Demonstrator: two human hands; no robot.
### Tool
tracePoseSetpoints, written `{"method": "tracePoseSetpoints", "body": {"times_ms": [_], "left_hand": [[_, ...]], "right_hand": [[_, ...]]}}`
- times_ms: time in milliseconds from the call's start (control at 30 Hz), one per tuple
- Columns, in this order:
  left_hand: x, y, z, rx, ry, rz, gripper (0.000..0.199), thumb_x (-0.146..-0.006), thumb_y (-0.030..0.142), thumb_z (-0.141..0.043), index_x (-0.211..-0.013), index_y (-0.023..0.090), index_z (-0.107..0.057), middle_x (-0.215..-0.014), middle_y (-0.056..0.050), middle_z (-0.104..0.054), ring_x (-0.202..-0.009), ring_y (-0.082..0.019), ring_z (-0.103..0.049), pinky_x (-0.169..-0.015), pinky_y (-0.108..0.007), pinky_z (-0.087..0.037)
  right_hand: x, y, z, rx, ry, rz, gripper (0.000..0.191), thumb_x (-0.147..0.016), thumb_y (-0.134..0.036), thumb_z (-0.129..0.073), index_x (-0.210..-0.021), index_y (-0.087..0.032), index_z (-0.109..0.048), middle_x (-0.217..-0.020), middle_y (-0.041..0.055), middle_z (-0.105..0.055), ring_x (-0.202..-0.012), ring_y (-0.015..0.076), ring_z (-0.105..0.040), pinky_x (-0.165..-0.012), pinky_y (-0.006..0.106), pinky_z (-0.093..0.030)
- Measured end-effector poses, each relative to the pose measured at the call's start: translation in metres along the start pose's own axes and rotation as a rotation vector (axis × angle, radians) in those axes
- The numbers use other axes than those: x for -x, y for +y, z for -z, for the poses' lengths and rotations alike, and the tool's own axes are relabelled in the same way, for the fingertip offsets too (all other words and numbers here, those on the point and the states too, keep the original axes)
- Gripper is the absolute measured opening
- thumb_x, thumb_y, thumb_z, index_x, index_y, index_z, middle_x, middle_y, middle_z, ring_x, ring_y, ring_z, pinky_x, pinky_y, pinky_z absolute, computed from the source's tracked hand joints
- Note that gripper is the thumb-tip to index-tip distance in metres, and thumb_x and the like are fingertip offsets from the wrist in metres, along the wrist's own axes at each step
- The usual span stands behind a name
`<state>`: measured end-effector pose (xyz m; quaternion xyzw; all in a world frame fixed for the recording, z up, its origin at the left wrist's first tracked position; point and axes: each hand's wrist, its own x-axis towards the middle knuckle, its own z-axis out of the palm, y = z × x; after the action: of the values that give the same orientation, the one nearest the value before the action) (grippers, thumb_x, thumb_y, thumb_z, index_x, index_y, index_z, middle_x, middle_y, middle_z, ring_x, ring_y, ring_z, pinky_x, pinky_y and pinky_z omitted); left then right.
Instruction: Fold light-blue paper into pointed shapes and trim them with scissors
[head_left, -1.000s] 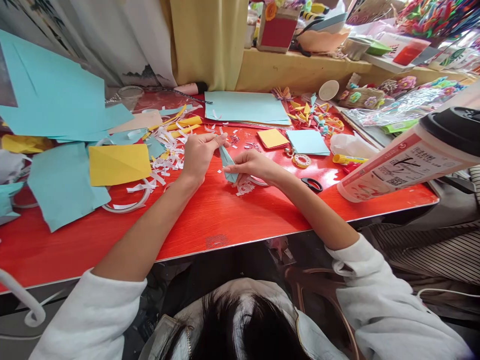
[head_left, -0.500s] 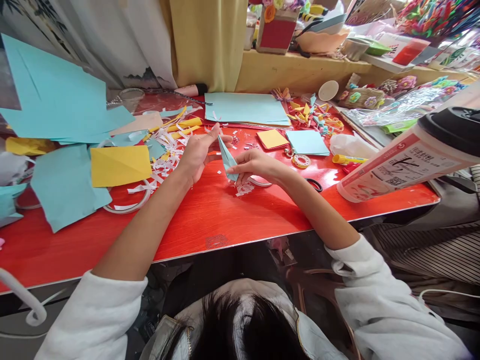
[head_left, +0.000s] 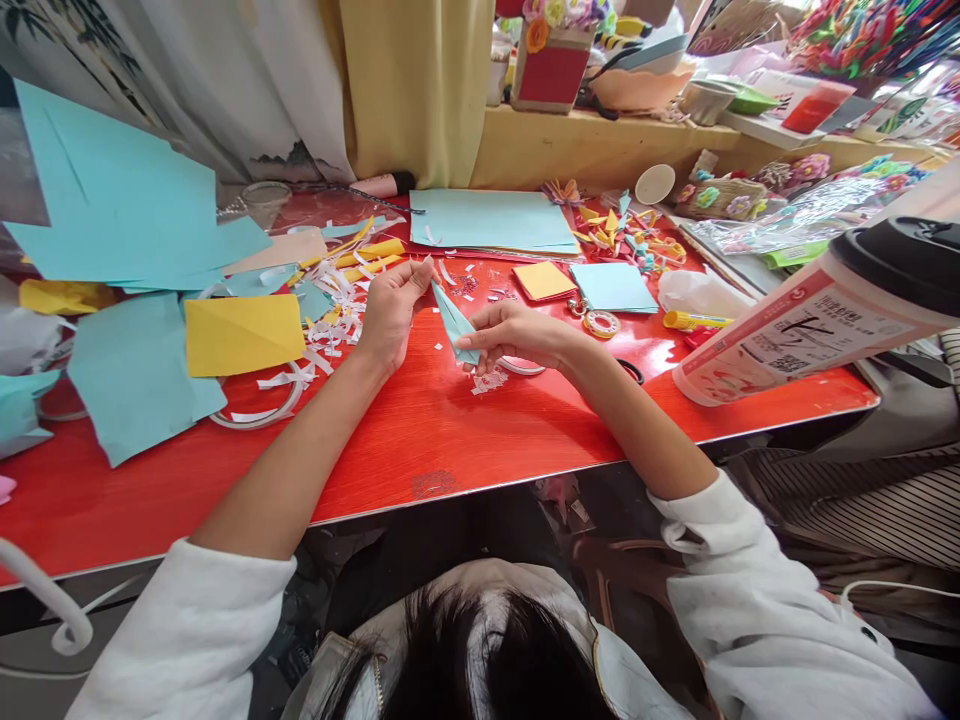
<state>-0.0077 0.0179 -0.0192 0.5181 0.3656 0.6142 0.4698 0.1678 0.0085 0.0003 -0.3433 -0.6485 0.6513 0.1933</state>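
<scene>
A pointed piece of folded light-blue paper (head_left: 456,325) is held above the red table, its narrow tip aimed up and to the left. Its wide lower end is pinched between the thumb and fingers of my right hand (head_left: 510,335). Just left of the paper's tip, my left hand (head_left: 391,308) is closed, thumb pressed to the curled fingers. Whether anything sits in that pinch is too small to make out. Clear and white scraps (head_left: 489,381) and a roll of tape (head_left: 521,366) lie below my right hand.
Blue sheets (head_left: 491,220) lie at the back, with small yellow squares (head_left: 544,281) and blue squares (head_left: 613,287) in front. A large cup (head_left: 795,320) leans at right. Paper strips (head_left: 337,330), a yellow sheet (head_left: 244,335) and blue offcuts (head_left: 139,370) cover the left.
My left hand's fingers, stretched out behind the paper before, are now curled in beside its tip. My right hand keeps its hold, and the paper has turned slightly to show a broader face.
</scene>
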Motion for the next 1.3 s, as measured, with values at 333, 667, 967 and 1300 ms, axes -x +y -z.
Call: {"method": "tracePoseSetpoints", "body": {"times_ms": [333, 667, 967, 1300], "left_hand": [[-0.0014, -0.0025, 0.0027, -0.091, -0.045, -0.058, 0.027, -0.074, 0.035, -0.070, -0.059, 0.015, -0.060, -0.059, 0.001, -0.053, -0.056, -0.007, -0.051, -0.057, -0.020, -0.046], [-0.0019, -0.0028, 0.0042, -0.281, -0.203, 0.078, 0.039, -0.074, 0.051, -0.065, -0.062, 0.015, -0.060, -0.061, -0.001, -0.057, -0.059, -0.010, -0.054, -0.056, -0.021, -0.044], [-0.0014, -0.0016, 0.0017, -0.348, -0.207, 0.039, 0.041, -0.074, 0.055, -0.063, -0.064, 0.015, -0.059, -0.061, 0.000, -0.055, -0.057, -0.010, -0.053, -0.056, -0.022, -0.044], [0.0029, -0.0020, 0.0008, -0.405, -0.266, 0.049, 0.035, -0.071, 0.050, -0.068, -0.065, 0.016, -0.064, -0.058, -0.001, -0.058, -0.056, -0.012, -0.057, -0.059, -0.024, -0.047]], "right_hand": [[0.0003, 0.0006, 0.0008, 0.040, 0.072, -0.029, 0.023, -0.073, -0.026, -0.073, -0.063, -0.012, -0.057, -0.058, 0.0024, -0.063, -0.052, 0.0083, -0.061, -0.049, 0.017, -0.048], [-0.0032, 0.0028, -0.0007, 0.026, 0.169, 0.034, 0.022, -0.071, -0.031, -0.075, -0.070, -0.011, -0.064, -0.066, 0.0056, -0.068, -0.055, 0.0112, -0.065, -0.055, 0.020, -0.054], [-0.0077, 0.0031, -0.0001, -0.008, 0.293, 0.109, 0.021, -0.077, -0.031, -0.069, -0.073, -0.012, -0.061, -0.063, 0.0014, -0.063, -0.058, 0.0112, -0.065, -0.056, 0.020, -0.054], [-0.0064, 0.0018, 0.0042, 0.011, 0.378, 0.193, 0.032, -0.073, -0.042, -0.071, -0.077, -0.011, -0.064, -0.066, 0.0028, -0.064, -0.062, 0.0102, -0.064, -0.060, 0.021, -0.054]]}}
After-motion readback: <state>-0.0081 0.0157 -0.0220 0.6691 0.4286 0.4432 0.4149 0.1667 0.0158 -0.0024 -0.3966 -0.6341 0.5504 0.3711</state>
